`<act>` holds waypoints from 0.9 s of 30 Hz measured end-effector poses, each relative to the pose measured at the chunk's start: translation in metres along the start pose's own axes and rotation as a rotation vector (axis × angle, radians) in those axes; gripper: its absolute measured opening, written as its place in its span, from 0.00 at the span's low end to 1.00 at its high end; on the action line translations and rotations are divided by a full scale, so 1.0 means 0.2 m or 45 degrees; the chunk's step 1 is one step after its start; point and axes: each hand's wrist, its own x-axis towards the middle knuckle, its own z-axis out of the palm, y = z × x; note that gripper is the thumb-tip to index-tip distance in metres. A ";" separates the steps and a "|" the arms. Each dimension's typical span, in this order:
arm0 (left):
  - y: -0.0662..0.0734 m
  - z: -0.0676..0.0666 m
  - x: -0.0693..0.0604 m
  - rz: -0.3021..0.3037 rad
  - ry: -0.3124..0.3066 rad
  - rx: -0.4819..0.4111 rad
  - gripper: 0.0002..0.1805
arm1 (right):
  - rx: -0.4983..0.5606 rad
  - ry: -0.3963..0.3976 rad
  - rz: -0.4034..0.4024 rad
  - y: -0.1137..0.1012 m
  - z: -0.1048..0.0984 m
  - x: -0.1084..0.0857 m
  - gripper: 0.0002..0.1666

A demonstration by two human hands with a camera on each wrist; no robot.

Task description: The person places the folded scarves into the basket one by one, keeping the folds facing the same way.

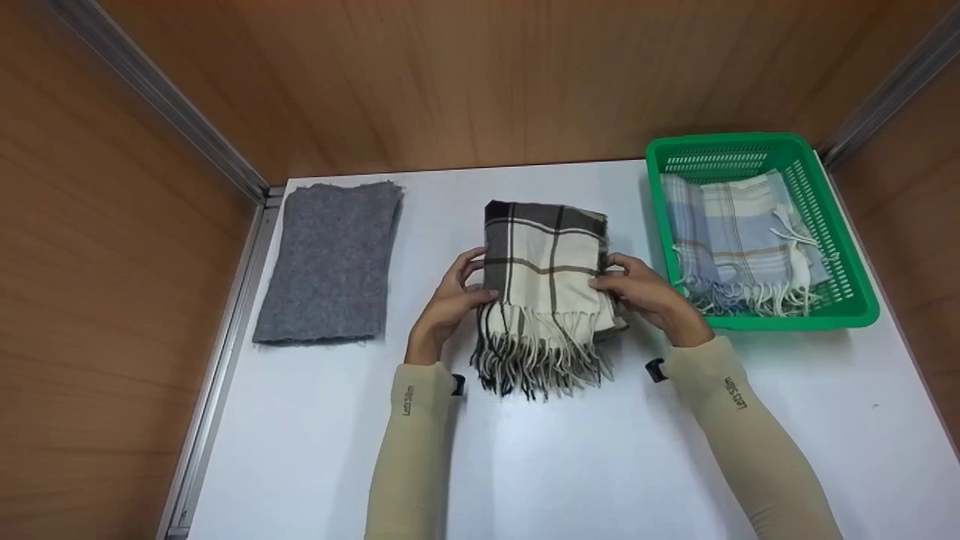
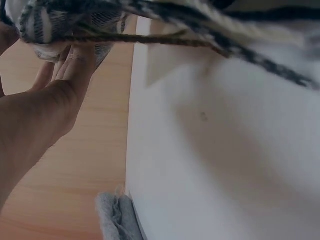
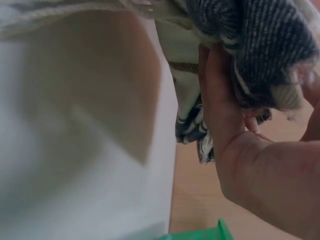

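A folded plaid scarf in white, black and tan, with a fringe at its near end, is between my two hands at mid-table. My left hand grips its left edge, thumb on top. On the opposite edge my right hand pinches the folded layers, thumb above and fingers below. In the left wrist view, fringe strands hang in front of the fingers. The right wrist view shows the scarf's layers between thumb and fingers, held off the white surface.
A folded grey cloth lies on the left of the white table. At the right stands a green basket with a folded light blue and white fringed scarf inside. Wooden panels enclose the back and sides.
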 end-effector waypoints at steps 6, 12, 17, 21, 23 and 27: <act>0.05 0.06 0.03 0.030 -0.020 -0.005 0.48 | -0.108 0.035 -0.002 -0.08 -0.05 -0.04 0.13; 0.09 0.13 0.05 0.077 -0.049 -0.015 0.47 | -0.159 0.045 0.012 -0.16 -0.12 -0.09 0.18; 0.11 0.19 0.07 0.113 -0.059 -0.060 0.48 | -0.188 0.055 0.019 -0.20 -0.16 -0.12 0.22; 0.11 0.25 0.08 0.132 -0.082 -0.091 0.47 | -0.179 0.059 0.021 -0.22 -0.19 -0.14 0.21; 0.11 0.27 0.09 0.144 -0.091 -0.100 0.47 | -0.166 0.054 0.011 -0.23 -0.21 -0.15 0.20; 0.12 0.32 0.11 0.160 -0.098 -0.122 0.47 | -0.139 0.040 -0.003 -0.25 -0.24 -0.17 0.19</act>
